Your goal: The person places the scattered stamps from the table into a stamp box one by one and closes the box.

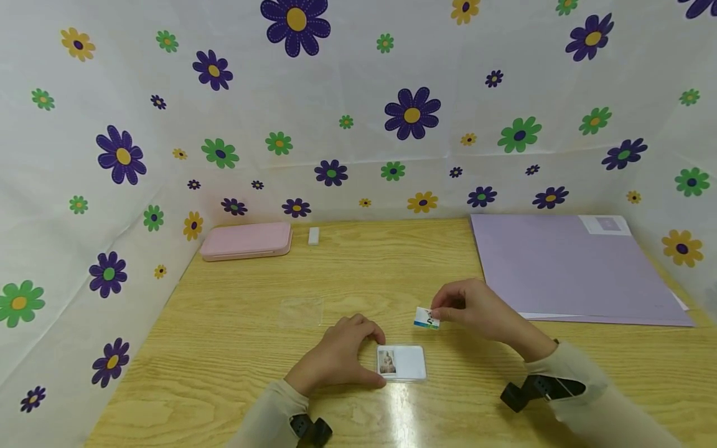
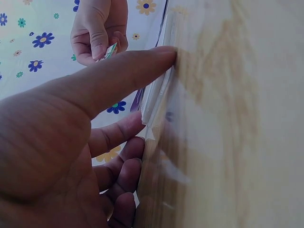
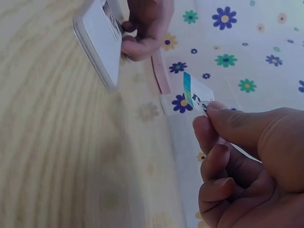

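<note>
A flat white rectangular case (image 1: 411, 362) with a clear rim lies on the wooden table. On its left part is a small picture (image 1: 387, 361) of a statue-like figure. My left hand (image 1: 345, 354) holds the case at its left end, thumb on the near edge and forefinger at the far edge. Just beyond the case, my right hand (image 1: 472, 311) pinches a small white printed card (image 1: 424, 318) between thumb and forefinger, above the table. The card has a blue-green strip and a dark figure, clearer in the right wrist view; fingertips cover one corner.
A thin clear plastic sheet (image 1: 301, 312) lies left of the case. At the back left are a pink pencil case (image 1: 246, 240) and a small white block (image 1: 313, 236). Large purple sheets (image 1: 560, 267) lie at the right. Flowered cloth (image 1: 358, 74) hangs behind the table.
</note>
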Tool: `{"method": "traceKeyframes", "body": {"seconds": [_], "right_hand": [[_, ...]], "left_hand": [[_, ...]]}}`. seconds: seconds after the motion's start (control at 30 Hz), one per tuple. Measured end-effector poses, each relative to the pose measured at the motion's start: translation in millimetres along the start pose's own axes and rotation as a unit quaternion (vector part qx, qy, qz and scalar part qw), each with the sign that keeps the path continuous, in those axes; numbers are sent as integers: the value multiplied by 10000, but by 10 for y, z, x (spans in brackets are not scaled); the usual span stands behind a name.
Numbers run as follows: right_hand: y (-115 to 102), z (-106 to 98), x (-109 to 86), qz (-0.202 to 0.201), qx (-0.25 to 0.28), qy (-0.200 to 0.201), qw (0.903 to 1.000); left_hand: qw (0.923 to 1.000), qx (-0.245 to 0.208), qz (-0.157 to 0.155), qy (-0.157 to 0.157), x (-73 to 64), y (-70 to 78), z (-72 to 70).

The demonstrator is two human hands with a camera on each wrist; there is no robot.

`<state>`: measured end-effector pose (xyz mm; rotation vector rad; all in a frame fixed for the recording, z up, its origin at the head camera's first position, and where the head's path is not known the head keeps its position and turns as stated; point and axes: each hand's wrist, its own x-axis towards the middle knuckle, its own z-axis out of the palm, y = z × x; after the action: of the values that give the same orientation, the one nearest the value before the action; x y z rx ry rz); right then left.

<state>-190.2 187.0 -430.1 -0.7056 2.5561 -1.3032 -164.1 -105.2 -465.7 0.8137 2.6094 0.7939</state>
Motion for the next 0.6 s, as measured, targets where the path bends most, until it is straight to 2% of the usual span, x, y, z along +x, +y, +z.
{"method": "traceKeyframes", "body": {"seconds": [0.3,0.6], "right_hand": [[-11,204,-18,-193,-8,-418,9989],[-25,322,-43,-310,255,-814,9959]], "left_hand": [[10000,24,-7,13,6,0,4],[10000,32,-23,36,4,10,4]]}}
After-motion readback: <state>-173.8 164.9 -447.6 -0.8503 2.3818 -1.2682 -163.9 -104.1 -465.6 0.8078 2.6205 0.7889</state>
